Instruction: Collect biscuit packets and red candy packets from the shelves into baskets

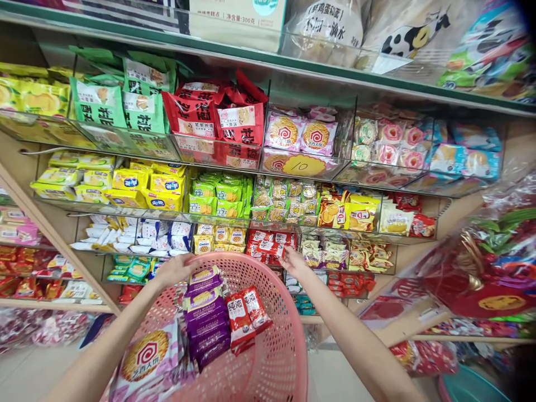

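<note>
A pink plastic basket [288, 335] with holes in its wall is tilted in front of me. My left hand [178, 270] is closed on its far rim. Inside lie purple soda biscuit packs [206, 318], two red-and-white snack packets [248, 315] and large round-cracker packets [151, 357] in pink and white wrapping. My right hand [294, 262] reaches past the rim to a low shelf. Its fingers pinch the edge of a red snack packet [272, 245], which lies over a compartment of similar red packets [256, 252].
Glass-fronted shelves hold green bags [98, 103], red bags [195, 114], yellow packs [165, 184] and small cookie packs [205, 243]. A yellow price tag [299, 165] is on one shelf front. Plastic-wrapped goods [481, 268] crowd the right side. A teal tub [473, 385] stands at lower right.
</note>
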Demonstrator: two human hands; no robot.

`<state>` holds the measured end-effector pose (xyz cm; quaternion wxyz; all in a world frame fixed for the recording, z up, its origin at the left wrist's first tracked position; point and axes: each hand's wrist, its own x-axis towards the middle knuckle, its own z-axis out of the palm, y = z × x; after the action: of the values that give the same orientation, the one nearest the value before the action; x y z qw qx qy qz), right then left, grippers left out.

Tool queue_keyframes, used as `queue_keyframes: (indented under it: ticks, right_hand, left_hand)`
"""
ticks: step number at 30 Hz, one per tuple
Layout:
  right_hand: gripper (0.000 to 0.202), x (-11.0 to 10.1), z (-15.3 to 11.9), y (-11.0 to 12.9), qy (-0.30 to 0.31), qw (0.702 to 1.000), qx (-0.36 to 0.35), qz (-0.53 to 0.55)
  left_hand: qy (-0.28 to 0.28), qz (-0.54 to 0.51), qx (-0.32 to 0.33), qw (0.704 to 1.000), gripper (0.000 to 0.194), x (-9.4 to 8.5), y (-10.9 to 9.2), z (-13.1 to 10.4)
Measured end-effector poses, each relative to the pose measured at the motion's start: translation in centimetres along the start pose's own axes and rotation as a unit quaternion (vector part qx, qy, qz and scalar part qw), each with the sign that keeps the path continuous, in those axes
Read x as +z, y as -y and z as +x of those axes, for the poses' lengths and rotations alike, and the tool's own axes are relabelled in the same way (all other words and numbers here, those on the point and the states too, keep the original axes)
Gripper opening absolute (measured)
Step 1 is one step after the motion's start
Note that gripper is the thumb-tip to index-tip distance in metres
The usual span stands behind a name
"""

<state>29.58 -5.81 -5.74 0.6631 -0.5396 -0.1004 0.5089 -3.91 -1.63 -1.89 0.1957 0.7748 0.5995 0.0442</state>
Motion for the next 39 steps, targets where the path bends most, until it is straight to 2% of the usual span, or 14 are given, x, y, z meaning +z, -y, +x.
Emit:
queue_keyframes:
  ticks: [4, 9, 12, 15, 19, 23, 25, 30, 32, 35, 39]
  right_hand:
    - [0.013, -0.5, -1.9, 0.8, 0.031, 0.999, -0.006, 0.003]
    - [0.007, -1.7, -6.5, 1.5, 0.077, 0.997, -0.030, -0.011]
    - [0.014, -2.2, -9.4, 0.5, 0.111, 0.990, -0.064, -0.061]
    - [0.018, -2.4, -11.1, -1.5, 0.123, 0.976, -0.122, -0.135]
    - [0.018, -2.7, -11.6, -4.0, 0.135, 0.941, -0.191, -0.246]
    - [0.015, -3.1, -11.5, -5.3, 0.133, 0.909, -0.229, -0.322]
    - [0.014, -3.3, -11.6, -5.6, 0.131, 0.905, -0.236, -0.329]
    - [0.014, -3.4, -12.1, -6.1, 0.136, 0.916, -0.231, -0.297]
    - [0.013, -3.4, -12.3, -6.1, 0.138, 0.910, -0.235, -0.312]
    - [0.011, -3.5, -12.6, -6.0, 0.135, 0.870, -0.254, -0.400]
    - [0.012, -3.8, -13.6, -5.4, 0.141, 0.776, -0.284, -0.546]
  left_hand:
    - [0.003, -0.005, 0.007, 1.000, 0.055, -0.1, 0.0, -0.1]
    - [0.002, 0.001, -0.003, 1.000, 0.059, -0.3, -0.2, -0.1]
    - [-0.005, -0.009, 0.000, 1.000, 0.061, -0.2, -0.3, 0.0]
    - [-0.016, -0.014, 0.003, 1.000, 0.063, 0.0, -0.4, 0.4]
    - [-0.013, -0.011, 0.012, 1.000, 0.061, 0.2, -0.7, 0.7]
    - [-0.011, 0.002, 0.009, 1.000, 0.060, 0.1, -0.8, 0.5]
    - [-0.009, 0.008, 0.004, 1.000, 0.062, 0.2, -0.7, 0.4]
    - [0.006, 0.008, -0.003, 1.000, 0.067, 0.2, -0.5, 0.1]
    - [0.010, 0.003, -0.006, 1.000, 0.067, 0.2, -0.4, 0.1]
    - [0.013, -0.005, -0.005, 1.000, 0.067, 0.3, -0.4, 0.3]
    - [0.006, 0.002, -0.010, 1.000, 0.069, 0.4, -0.5, 0.4]
